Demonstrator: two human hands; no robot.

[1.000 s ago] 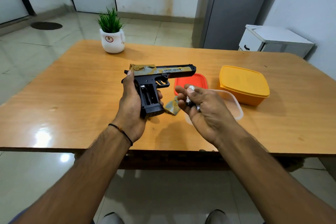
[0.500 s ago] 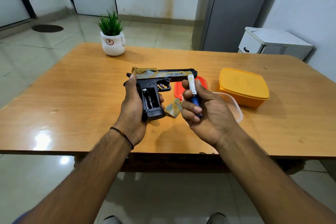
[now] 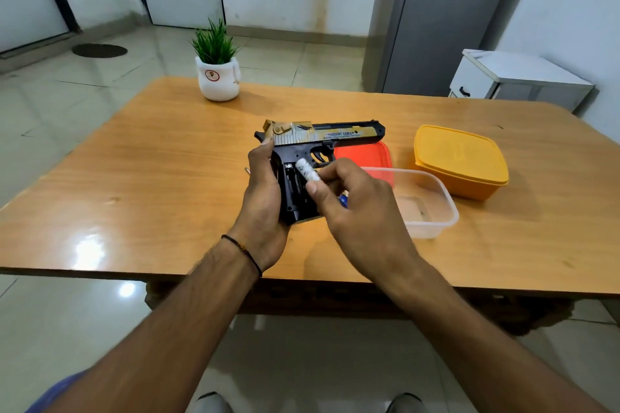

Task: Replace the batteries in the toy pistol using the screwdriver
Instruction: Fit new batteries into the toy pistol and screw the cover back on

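Head view: at frame centre the left hand (image 3: 265,198) grips the toy pistol (image 3: 322,137) — the right hand (image 3: 355,208), pinching a battery (image 3: 307,171), has swung it over the open battery bay (image 3: 295,183) — insertion looks imminent.

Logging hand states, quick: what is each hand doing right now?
Left hand: grips the toy pistol by its handle.
Right hand: pinches a white battery over the pistol's handle.

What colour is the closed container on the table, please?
The closed container is yellow-orange, lid and base alike; the head view shows it.
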